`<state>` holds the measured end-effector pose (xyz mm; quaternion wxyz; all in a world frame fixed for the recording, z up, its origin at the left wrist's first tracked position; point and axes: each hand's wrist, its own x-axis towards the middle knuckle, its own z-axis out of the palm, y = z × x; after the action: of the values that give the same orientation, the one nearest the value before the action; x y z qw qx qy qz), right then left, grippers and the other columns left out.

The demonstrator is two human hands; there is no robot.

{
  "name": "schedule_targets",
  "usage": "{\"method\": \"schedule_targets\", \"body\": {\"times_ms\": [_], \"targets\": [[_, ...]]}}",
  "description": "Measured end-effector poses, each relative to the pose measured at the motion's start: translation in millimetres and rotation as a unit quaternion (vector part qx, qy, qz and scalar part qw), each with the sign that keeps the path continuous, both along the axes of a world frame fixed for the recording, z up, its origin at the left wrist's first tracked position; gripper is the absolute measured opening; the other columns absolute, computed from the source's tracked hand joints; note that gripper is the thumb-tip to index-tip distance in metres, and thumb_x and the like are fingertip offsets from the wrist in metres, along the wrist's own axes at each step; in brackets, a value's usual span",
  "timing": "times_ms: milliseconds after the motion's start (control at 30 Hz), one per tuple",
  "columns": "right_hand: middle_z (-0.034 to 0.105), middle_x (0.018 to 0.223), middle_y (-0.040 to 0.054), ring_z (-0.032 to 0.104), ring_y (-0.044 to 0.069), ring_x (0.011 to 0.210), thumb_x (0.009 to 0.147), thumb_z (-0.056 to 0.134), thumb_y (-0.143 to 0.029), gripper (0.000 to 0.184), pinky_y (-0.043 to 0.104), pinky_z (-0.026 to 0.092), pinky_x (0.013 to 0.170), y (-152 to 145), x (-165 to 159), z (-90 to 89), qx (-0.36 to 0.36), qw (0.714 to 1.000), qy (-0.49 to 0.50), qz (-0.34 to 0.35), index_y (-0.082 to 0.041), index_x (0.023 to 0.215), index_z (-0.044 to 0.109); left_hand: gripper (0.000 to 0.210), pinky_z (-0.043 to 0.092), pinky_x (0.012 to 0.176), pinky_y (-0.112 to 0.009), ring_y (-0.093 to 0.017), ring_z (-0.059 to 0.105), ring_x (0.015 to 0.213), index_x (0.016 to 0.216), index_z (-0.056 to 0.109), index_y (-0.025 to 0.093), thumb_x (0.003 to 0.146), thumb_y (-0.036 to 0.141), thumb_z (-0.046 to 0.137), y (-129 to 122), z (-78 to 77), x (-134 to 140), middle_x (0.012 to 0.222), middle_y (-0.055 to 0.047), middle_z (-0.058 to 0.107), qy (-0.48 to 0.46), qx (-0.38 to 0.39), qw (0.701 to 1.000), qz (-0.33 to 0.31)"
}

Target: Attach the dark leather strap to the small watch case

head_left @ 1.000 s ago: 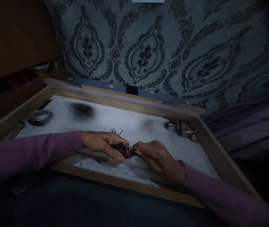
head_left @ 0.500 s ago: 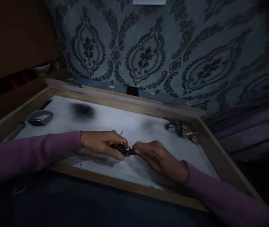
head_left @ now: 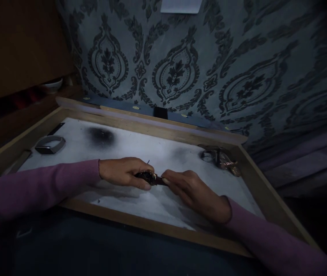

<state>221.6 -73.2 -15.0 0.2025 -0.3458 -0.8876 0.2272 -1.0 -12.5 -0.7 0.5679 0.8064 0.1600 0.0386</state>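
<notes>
A wristwatch (head_left: pixel 146 176) with a dark face, shiny gold-toned case and dark brown strap is held between my two hands, above a white-floored wooden tray (head_left: pixel 123 218). My left hand (head_left: pixel 126 171) pinches the case between thumb and fingers, covering its left side. My right hand (head_left: pixel 192 191) grips the strap's right end between thumb and fingertips. A thin dark end sticks up just behind the left fingers; I cannot make out what it belongs to.
Another watch with a grey band (head_left: pixel 50 145) stands at the tray's left. Several tangled watches or bands (head_left: pixel 219 158) lie at its right end. Dark flat pieces (head_left: pixel 22 161) rest along the left wall. A patterned wall (head_left: pixel 175 57) rises behind; a wooden cabinet (head_left: pixel 22 46) is at left.
Both hands keep their hold on the watch. The watch has turned slightly, so its dark face shows more clearly. The camera view has shifted a little.
</notes>
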Motion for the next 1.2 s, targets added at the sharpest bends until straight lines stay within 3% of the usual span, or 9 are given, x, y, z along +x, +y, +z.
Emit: {"method": "schedule_targets", "body": {"times_ms": [233, 600, 767, 1200], "targets": [[0.052, 0.061, -0.0039, 0.047, 0.008, 0.049, 0.101, 0.033, -0.026, 0.023, 0.019, 0.035, 0.050, 0.3, 1.7, -2.0, -0.053, 0.998, 0.007, -0.018, -0.019, 0.084, 0.048, 0.025, 0.030, 0.055, -0.022, -0.011, 0.037, 0.060, 0.071, 0.042, 0.018, 0.083, 0.033, 0.057, 1.3, -1.6, 0.7, 0.064, 0.005, 0.037, 0.010, 0.016, 1.000, -0.004], [0.058, 0.064, -0.0006, 0.056, 0.008, 0.056, 0.101, 0.037, -0.029, 0.031, 0.019, 0.043, 0.055, 1.1, -2.5, 4.5, -0.034, 0.998, 0.056, -0.015, -0.015, 0.083, 0.058, 0.024, 0.031, 0.056, -0.023, -0.011, 0.038, 0.060, 0.073, 0.045, 0.018, 0.083, 0.035, 0.058, 2.4, -4.8, 1.1, 0.064, 0.004, 0.039, 0.011, 0.006, 1.000, -0.009], [0.061, 0.065, 0.0007, 0.058, 0.009, 0.056, 0.100, 0.038, -0.026, 0.031, 0.020, 0.043, 0.055, 0.2, -2.3, 8.7, -0.035, 0.998, 0.054, -0.016, -0.014, 0.084, 0.061, 0.022, 0.031, 0.056, -0.023, -0.010, 0.036, 0.060, 0.073, 0.044, 0.018, 0.083, 0.032, 0.058, 1.4, -3.9, 1.1, 0.064, 0.005, 0.037, -0.002, -0.016, 1.000, -0.002], [0.063, 0.064, 0.0007, 0.057, 0.008, 0.054, 0.099, 0.041, -0.025, 0.030, 0.018, 0.041, 0.053, 0.5, -1.9, 11.0, -0.061, 0.996, 0.059, -0.009, -0.014, 0.082, 0.063, 0.023, 0.030, 0.054, -0.022, -0.010, 0.037, 0.059, 0.072, 0.045, 0.017, 0.084, 0.032, 0.058, 0.5, -3.0, 1.9, 0.063, 0.005, 0.039, -0.002, 0.014, 1.000, 0.000]]}}
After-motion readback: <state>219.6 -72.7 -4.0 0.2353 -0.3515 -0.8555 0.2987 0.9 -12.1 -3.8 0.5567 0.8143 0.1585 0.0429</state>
